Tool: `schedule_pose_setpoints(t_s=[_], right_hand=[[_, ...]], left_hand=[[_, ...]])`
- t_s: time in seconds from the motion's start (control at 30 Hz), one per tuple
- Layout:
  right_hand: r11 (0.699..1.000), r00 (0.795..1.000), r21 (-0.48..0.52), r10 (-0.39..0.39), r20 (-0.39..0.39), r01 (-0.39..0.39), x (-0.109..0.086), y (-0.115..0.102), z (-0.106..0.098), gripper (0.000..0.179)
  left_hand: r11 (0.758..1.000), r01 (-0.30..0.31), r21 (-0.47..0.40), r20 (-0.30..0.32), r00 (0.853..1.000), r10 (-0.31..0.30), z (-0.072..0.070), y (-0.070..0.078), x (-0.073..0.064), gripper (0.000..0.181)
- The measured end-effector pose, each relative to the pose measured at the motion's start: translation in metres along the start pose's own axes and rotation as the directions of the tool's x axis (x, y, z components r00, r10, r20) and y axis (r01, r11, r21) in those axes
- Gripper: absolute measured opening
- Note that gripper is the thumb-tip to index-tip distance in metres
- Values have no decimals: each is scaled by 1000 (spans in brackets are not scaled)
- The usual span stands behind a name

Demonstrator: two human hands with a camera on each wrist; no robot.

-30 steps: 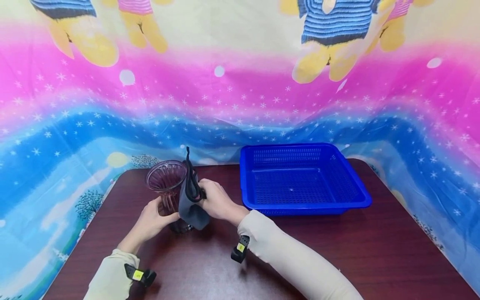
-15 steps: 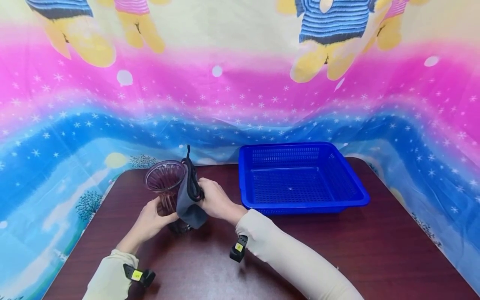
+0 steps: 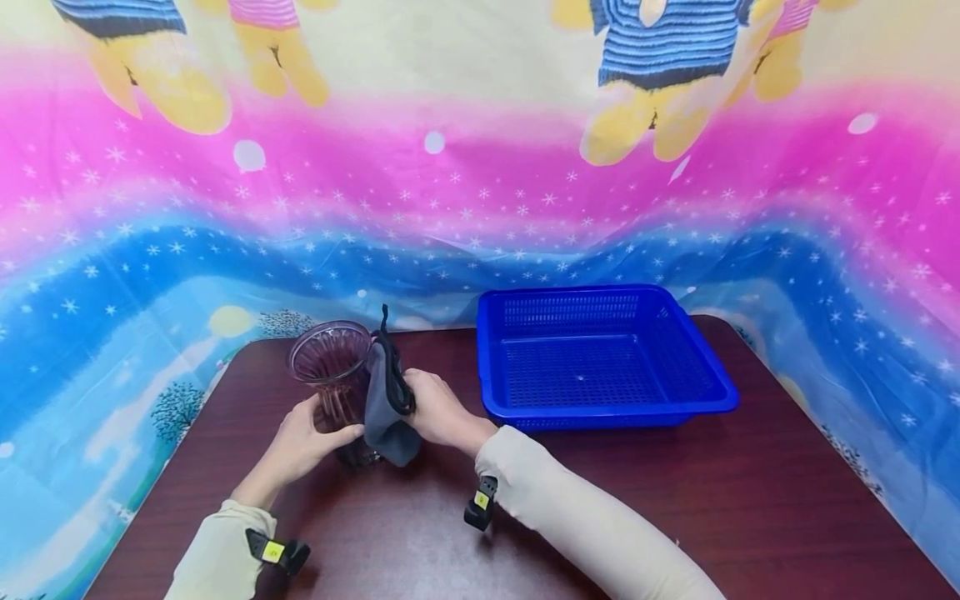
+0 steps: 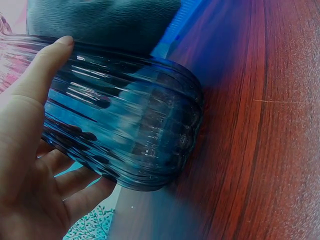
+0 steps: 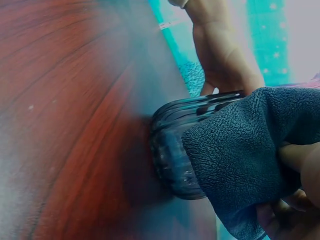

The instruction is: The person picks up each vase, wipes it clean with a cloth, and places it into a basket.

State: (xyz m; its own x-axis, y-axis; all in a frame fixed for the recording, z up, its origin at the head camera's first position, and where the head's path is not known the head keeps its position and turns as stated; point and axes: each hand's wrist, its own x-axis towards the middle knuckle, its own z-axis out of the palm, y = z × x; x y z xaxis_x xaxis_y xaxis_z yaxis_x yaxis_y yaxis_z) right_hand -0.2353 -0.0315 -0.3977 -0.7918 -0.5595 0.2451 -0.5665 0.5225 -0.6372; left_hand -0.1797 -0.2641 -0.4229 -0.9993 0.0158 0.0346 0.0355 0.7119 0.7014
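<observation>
A ribbed, purple-tinted glass vase (image 3: 330, 357) with a flared rim stands on the left part of the table, leaning slightly. My left hand (image 3: 300, 446) grips its body, thumb on the near side and fingers around the far side, as the left wrist view shows. In my right hand (image 3: 438, 408) is a folded dark grey cloth (image 3: 392, 417), held against the vase's right side. The cloth (image 5: 240, 150) covers part of the glass in the right wrist view, with the thumb pressed into its fold. Some right fingers are hidden behind the cloth.
A blue perforated plastic basket (image 3: 607, 408) sits at the back right of the dark red-brown table (image 3: 600, 500). Behind the table hangs a printed backdrop (image 3: 480, 192). Black straps with small devices are on both sleeves.
My right hand and the cloth first shift little, then move slightly right and down along the vase's side. My left hand keeps its grip, and the vase stays nearly in place.
</observation>
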Motion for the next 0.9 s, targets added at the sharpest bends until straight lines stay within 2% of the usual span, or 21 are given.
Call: schedule_pose_setpoints(t_s=[0.47, 0.7, 0.9], right_hand=[[999, 999, -40, 27, 17, -27, -9, 17, 17, 6], [996, 999, -78, 43, 25, -41, -13, 26, 24, 12], [996, 997, -67, 70, 34, -67, -14, 33, 30, 13]], left_hand=[[1000, 18, 22, 1, 1000, -18, 0, -1, 0, 81], [1000, 2, 14, -19, 1000, -2, 0, -4, 2, 75], [1000, -6, 0, -22, 1000, 6, 1, -4, 2, 72]])
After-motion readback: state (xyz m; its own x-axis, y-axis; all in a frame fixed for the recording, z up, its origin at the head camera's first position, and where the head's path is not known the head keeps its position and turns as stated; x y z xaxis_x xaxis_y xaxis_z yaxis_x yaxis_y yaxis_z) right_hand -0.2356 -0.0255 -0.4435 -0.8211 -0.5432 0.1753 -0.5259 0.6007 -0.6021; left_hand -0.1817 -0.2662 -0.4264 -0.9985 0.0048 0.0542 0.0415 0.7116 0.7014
